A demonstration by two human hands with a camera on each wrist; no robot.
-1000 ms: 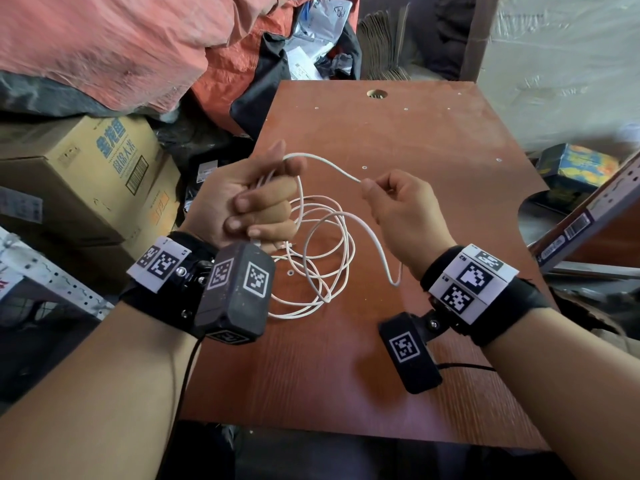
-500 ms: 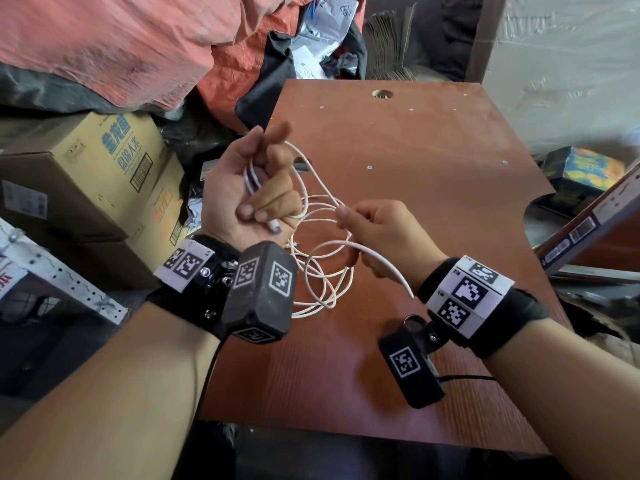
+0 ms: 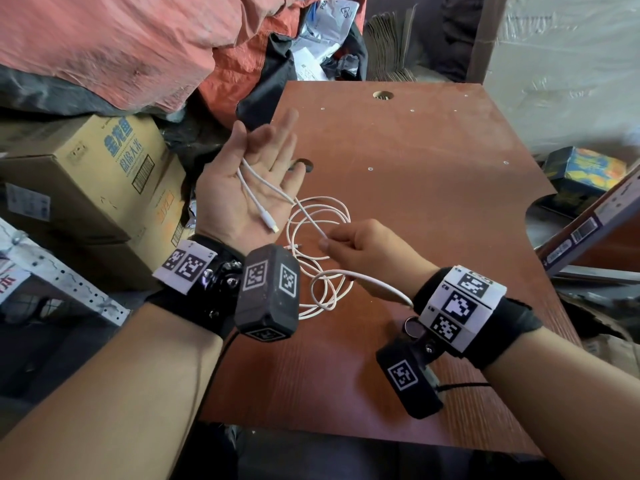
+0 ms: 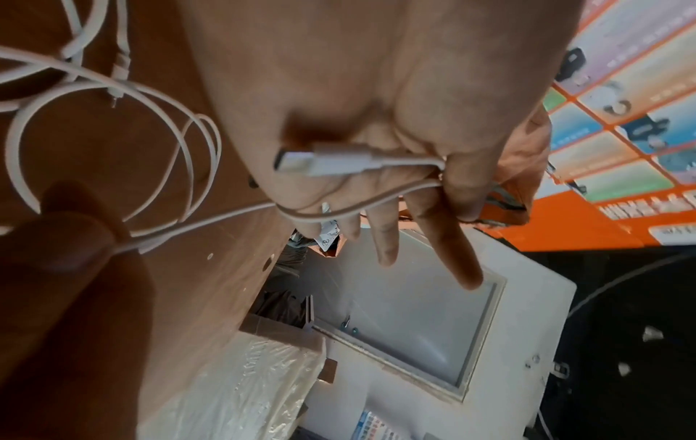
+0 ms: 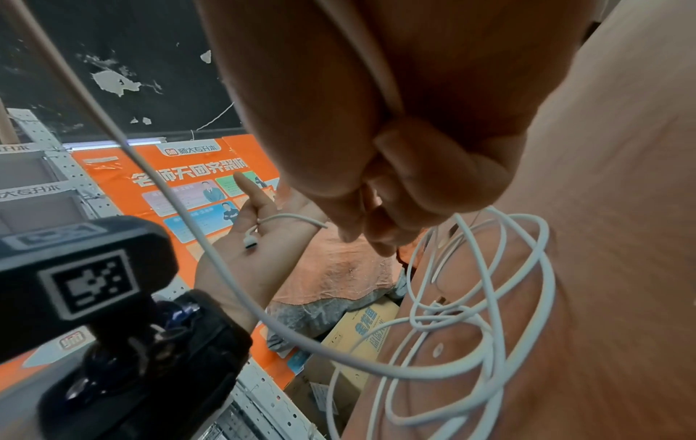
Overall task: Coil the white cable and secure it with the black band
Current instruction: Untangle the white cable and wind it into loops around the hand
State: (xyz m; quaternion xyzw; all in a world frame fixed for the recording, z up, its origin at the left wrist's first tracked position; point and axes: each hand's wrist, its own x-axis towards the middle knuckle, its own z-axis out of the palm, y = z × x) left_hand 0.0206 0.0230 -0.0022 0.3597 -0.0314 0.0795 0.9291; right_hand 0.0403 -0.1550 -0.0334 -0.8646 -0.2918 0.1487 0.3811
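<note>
The white cable (image 3: 332,206) lies in loose loops on the brown table (image 3: 415,161). One end is folded across my left hand (image 3: 225,199), which is held palm up with straight fingers, the plug (image 4: 324,162) resting on the palm. My right hand (image 3: 367,251) pinches the cable between thumb and forefinger just right of the left palm, and a free strand (image 3: 377,282) trails back past its wrist. A small dark ring (image 3: 302,164), seemingly the black band, lies on the table beyond my left fingertips, partly hidden by them.
Cardboard boxes (image 3: 90,181) and a red-orange tarp (image 3: 121,46) crowd the table's left side. A metal rack (image 3: 59,282) stands lower left. Boxes and a board (image 3: 588,226) lean at the right edge.
My left hand has opened from a fist and turned palm up, so the cable end now lies on the palm. My right hand slid along the cable toward me.
</note>
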